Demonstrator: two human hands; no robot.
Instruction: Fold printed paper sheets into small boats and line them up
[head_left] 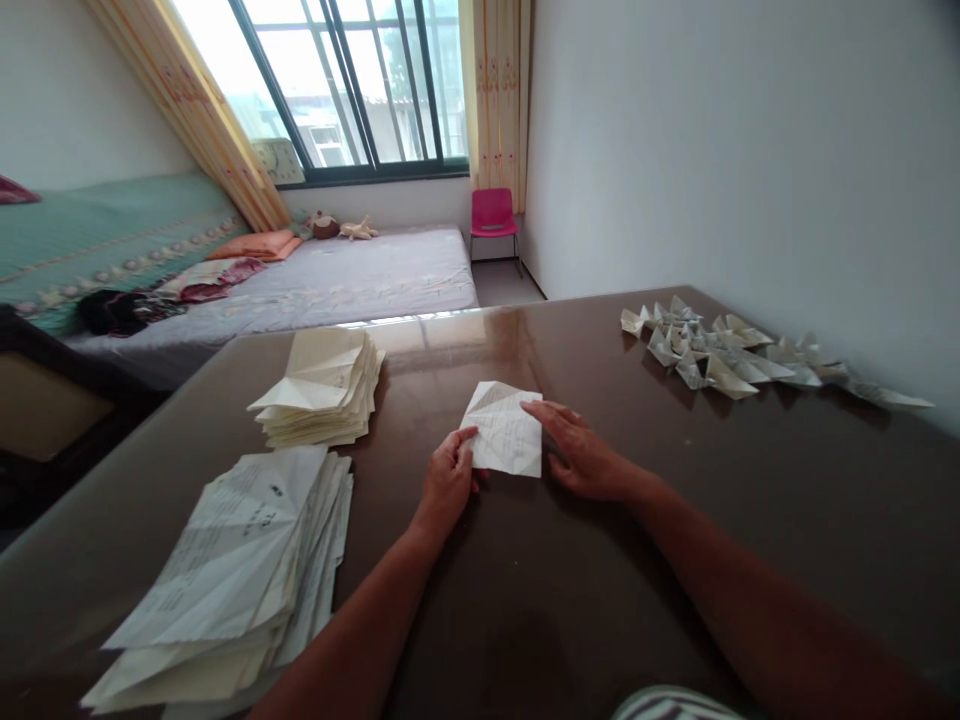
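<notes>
1 creased paper [507, 432]: your lt hand [450, 462] pinches its left edge, prob to steady it; rt hand [589, 452], part-open, just touches the right.

Your left grip [450, 470] is pinching, thumb resting on top and fingers curling underneath. Just right of it, your right grip [581, 450] is extending its fingers leftward, thumb sitting apart. Your bare forearms [367, 600] are slanting outward behind them.

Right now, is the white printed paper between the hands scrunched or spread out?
Spread out: the paper shows one broad, creased face between the left hand and right hand. Whether it's folded underneath, I cannot tell.
</notes>
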